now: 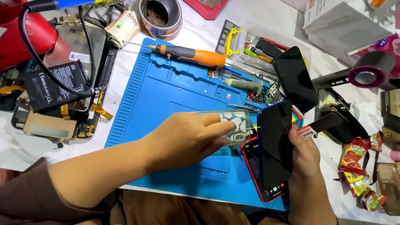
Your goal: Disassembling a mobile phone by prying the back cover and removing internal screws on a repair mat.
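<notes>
**Clearance around the mat**

Blue mat [166, 96] is bare at centre-left; a hand can pass there. Far edge is blocked by the orange rotary tool [191, 54]. Right side is crowded: black phone [295, 78], parts tray [250, 43], loose screws. Left of the mat sits an opened phone [62, 91].

Left forearm extends from lower left across the body, sleeve pushed up near the elbow. Left hand [187, 137] lies palm down, fingers closed in a pinch. Right hand [306, 156] rises from below, fingers curled, gripping.
</notes>
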